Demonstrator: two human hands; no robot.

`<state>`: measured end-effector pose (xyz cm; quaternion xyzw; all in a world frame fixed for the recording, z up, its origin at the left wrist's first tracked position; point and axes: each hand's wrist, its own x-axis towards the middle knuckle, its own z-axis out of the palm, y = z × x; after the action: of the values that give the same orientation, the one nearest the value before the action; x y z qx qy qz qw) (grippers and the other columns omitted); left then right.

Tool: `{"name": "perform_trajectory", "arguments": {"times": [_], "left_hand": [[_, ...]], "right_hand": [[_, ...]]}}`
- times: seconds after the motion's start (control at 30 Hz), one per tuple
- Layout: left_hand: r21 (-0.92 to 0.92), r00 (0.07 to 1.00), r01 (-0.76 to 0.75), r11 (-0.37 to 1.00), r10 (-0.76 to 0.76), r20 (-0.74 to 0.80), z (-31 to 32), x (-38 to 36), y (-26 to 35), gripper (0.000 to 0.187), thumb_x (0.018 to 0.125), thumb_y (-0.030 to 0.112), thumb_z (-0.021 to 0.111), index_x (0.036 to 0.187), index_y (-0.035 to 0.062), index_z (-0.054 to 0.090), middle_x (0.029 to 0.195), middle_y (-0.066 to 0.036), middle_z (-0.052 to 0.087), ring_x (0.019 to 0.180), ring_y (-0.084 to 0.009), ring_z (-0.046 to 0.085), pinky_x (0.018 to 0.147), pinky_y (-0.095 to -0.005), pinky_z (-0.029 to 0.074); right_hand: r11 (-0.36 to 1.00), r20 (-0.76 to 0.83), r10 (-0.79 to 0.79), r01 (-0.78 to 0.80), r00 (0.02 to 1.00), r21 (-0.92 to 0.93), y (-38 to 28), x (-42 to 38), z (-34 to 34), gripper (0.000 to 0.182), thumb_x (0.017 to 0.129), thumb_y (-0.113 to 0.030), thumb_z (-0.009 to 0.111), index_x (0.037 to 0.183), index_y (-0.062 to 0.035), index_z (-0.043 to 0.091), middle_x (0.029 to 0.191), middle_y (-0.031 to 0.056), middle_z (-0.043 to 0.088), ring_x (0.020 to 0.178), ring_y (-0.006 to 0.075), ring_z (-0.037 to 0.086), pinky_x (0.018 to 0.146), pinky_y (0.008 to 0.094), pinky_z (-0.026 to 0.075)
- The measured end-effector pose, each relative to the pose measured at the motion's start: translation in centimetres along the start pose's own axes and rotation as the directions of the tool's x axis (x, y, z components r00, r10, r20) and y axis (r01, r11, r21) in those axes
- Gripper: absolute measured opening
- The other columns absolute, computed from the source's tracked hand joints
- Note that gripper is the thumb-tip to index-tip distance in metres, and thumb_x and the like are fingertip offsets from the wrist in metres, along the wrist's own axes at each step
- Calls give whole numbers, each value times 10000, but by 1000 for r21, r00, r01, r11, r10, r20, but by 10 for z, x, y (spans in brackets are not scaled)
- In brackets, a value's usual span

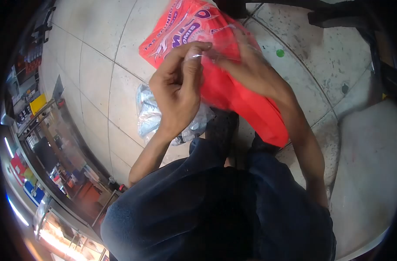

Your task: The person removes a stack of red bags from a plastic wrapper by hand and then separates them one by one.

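My left hand [176, 89] is closed in a pinch, thumb against forefinger, with a glint of thin clear plastic film [196, 56] between the tips. To its right, my right hand [257, 71] is smeared by motion, and its fingers are too blurred to read. Behind both hands lies a red spunbond bag pack [174, 24] in clear printed plastic with purple and white lettering. Red fabric [255, 113] stretches below my right hand, down toward my right knee. Beneath my left wrist, a clear plastic bag [149, 114] with pale, silvery contents rests on the floor.
Light tiles [94, 65] cover the floor, with a green round spot [280, 53] at the right. Dark legs of furniture [333, 17] stand at the upper right. A pale panel [368, 169] is beside my right arm. Cluttered shelves [46, 156] line the left.
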<state>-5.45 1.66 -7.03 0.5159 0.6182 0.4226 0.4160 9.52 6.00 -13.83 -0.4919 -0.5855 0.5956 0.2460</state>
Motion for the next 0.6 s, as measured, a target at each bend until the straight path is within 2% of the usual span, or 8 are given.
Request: {"name": "perform_trajectory", "arguments": {"times": [0.17,0.23,0.3,0.37,0.4,0.47,0.57,0.6], "left_hand": [[-109,996,-90,990,89,-22,3,-4,38,167,1006,66,526,1059,-38,646,632,24,503,531,-10,405,499,-185,293],[-177,982,-134,975,154,108,7,-12,63,245,1037,152,463,1051,-54,594,623,-12,527,433,-45,403,414,-217,331],[-348,974,-96,933,160,160,4,-16,83,235,1014,178,496,1026,-54,532,610,-35,513,374,-51,382,346,-216,320],[-451,996,16,892,26,88,6,-21,104,239,1008,196,507,1020,-42,521,594,-28,489,358,-57,369,318,-212,327],[-438,996,52,897,-17,83,2,-20,110,256,1009,246,514,1033,-9,513,590,-18,477,366,-55,384,317,-204,360],[-548,994,67,834,-12,104,-11,-13,101,262,1013,267,508,1045,7,515,597,-10,477,386,-53,405,324,-205,375],[-546,958,156,823,-261,-119,1,-7,100,260,1036,291,473,1066,42,544,621,28,443,442,-52,414,369,-190,388],[-573,972,174,801,-232,-29,-7,-8,87,213,1051,249,440,1078,49,506,637,1,449,440,-69,404,377,-223,391]], "right_hand": [[963,95,-203,216,974,-160,-26,-72,-37,863,802,-219,793,1478,3,306,1361,244,519,1258,359,519,1067,410,404],[813,-47,-289,219,956,-540,-31,-90,-54,912,749,-176,830,1486,-14,317,1351,231,534,1268,320,529,1073,383,403],[875,122,-118,162,985,-457,-66,-92,-97,892,759,-186,827,1479,-1,334,1323,198,565,1201,288,571,1025,378,442],[964,195,-257,265,946,-15,-92,-101,-118,960,715,-318,883,1427,51,356,1059,137,675,920,195,654,810,330,521],[960,179,-265,276,947,-39,-107,-105,-139,960,715,-318,883,1427,51,356,1059,137,675,920,195,654,810,330,521],[971,567,-233,224,790,87,-130,-121,-186,1184,610,-428,924,1446,94,268,890,100,680,717,95,630,613,260,488],[912,403,-382,270,832,308,-104,-143,-195,1370,519,-493,926,1477,103,148,758,73,650,575,59,581,529,217,428],[857,272,-253,85,928,508,-94,-157,-186,1339,573,-428,943,1492,68,105,815,102,651,656,99,615,603,247,469]]}}
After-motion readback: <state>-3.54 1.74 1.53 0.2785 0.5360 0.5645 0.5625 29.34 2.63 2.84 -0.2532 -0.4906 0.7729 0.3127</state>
